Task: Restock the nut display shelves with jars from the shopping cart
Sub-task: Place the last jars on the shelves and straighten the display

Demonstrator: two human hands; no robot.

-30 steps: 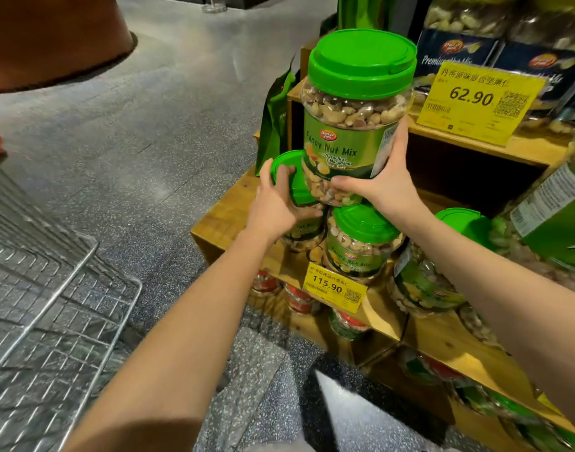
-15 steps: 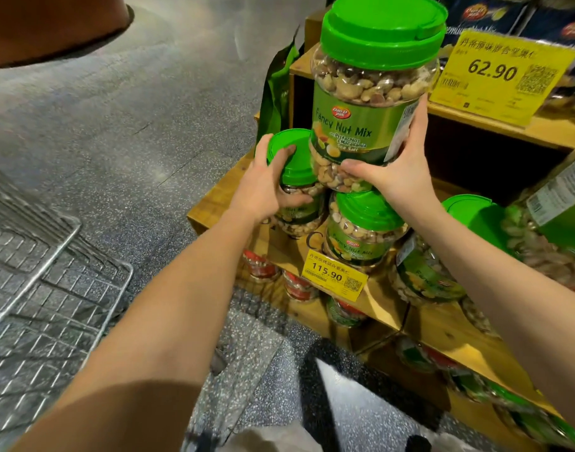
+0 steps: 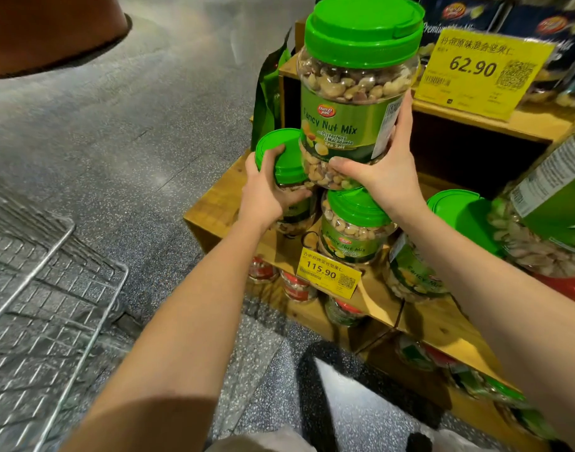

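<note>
green-lidded nut jar (image 3: 356, 125) is sitting high in my right hand (image 3: 382, 177), thumb and fingers curling round its lower wall, directly over the lower jar (image 3: 354, 236) on the wooden shelf (image 3: 211, 207); whether they are touching i cannot tell. my left hand (image 3: 266, 190) is clasping the lid of the left jar (image 3: 292, 158), bracing it. i am judging the stack wants a level base centred on that lower lid, and i am planning to loosen the right grip only once it is bearing.

Head camera, forward-down, close above shelves (image 3: 439, 324).
</note>
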